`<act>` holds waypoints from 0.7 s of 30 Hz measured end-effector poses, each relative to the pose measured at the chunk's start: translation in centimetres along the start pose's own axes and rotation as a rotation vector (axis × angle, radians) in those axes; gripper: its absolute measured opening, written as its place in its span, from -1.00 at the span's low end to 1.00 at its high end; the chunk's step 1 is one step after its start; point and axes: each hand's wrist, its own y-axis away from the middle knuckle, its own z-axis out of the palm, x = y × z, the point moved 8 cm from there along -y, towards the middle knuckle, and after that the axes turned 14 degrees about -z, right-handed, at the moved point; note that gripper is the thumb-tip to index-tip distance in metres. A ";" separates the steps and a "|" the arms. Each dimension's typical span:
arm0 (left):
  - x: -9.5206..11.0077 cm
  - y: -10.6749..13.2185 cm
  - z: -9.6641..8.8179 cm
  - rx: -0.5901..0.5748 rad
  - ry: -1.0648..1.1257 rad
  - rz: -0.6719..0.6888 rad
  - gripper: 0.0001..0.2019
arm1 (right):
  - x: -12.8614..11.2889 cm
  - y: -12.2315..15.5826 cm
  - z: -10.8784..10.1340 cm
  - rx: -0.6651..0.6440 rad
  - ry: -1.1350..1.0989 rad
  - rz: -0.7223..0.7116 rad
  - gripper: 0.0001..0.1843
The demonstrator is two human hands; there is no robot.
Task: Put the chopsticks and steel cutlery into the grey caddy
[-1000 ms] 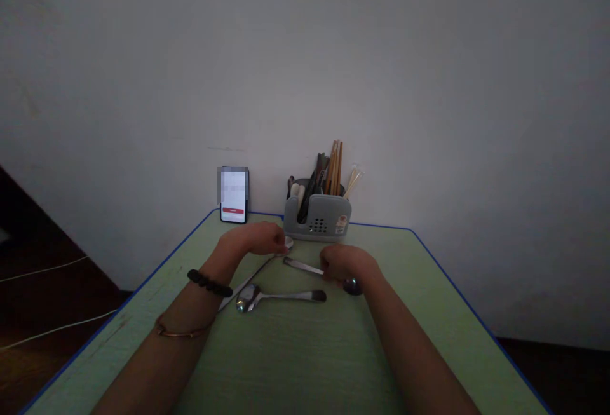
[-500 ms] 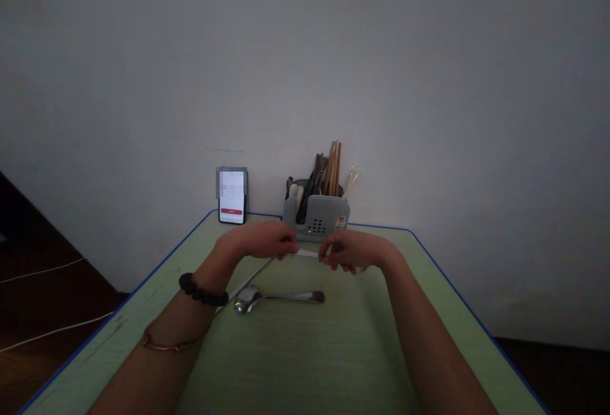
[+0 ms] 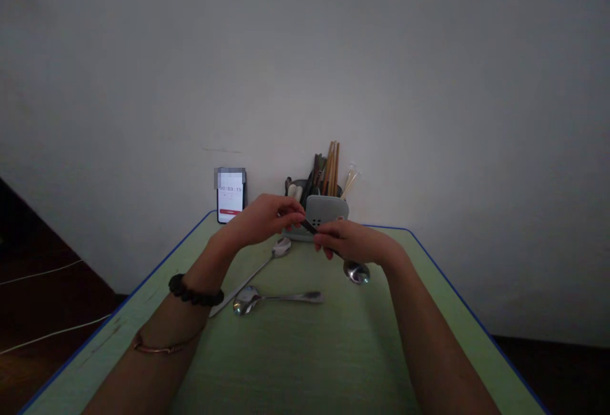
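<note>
Between my hands, above the table, is a metal spoon. Its handle slants up to the left and its bowl hangs out below my right hand. My left hand pinches the handle's upper end, and my right hand is closed around the handle nearer the bowl. On the table below lie two more metal spoons: a long-handled spoon set diagonally beside my left wrist, and a shorter spoon lying crosswise with its bowl to the left.
Behind my hands a grey utensil holder stands against the wall, with chopsticks and other utensils upright in it. A phone leans on the wall at the left. The green table has a blue edge.
The spoon in my hands has tilted from nearly level to slanting down to the right, and its bowl now shows. My left hand has risen, uncovering the long-handled spoon's bowl.
</note>
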 end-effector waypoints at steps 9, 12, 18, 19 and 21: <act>-0.4 0.8 0.8 -0.253 0.004 -0.010 -0.65 | -0.4 0.1 -0.3 0.037 -0.030 -0.026 -0.70; -0.7 1.0 1.0 -0.309 0.015 -0.021 -0.64 | -0.4 0.1 -0.1 0.013 -0.036 -0.039 -0.70; -1.1 0.3 0.5 -0.188 -0.004 -0.061 -0.69 | -0.6 0.1 0.0 -0.002 -0.030 -0.025 -0.64; -1.1 0.2 0.2 -0.145 -0.008 -0.066 -0.71 | -0.7 0.1 -0.1 0.009 -0.032 -0.025 -0.63; -1.1 0.1 -0.3 -0.060 -0.024 -0.073 -0.75 | -0.7 0.1 -0.4 0.049 -0.039 -0.034 -0.63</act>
